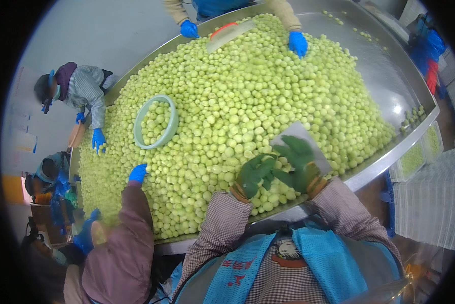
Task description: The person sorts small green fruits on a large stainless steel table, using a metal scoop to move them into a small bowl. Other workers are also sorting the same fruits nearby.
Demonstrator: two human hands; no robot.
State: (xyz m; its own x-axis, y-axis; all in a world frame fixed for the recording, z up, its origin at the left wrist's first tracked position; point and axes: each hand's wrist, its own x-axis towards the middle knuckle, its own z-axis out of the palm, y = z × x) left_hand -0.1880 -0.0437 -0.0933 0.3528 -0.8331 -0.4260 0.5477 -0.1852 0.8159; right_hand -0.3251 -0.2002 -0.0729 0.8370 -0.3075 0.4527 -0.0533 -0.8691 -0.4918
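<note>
A deep heap of small round pale-green fruits (pixel 220 114) fills much of the metal table tray (pixel 387 72) before me. My left hand (pixel 256 175), in a dark green glove, is low over the fruits near the tray's front rim, fingers apart. Beside it, my right hand (pixel 299 163) wears a matching glove and overlaps a flat grey plate (pixel 316 152) lying on the heap. Whether its fingers grip the plate is hidden. Several fruits show in the gap between both hands.
A pale green bowl (pixel 174 129) of fruits sits in the heap. Across the tray, a co-worker's blue-gloved hands (pixel 298 43) flank a red-handled plate (pixel 231 36). Another co-worker's gloved hand (pixel 138 173) reaches in at left. Stacked white crates (pixel 429 197) stand at right.
</note>
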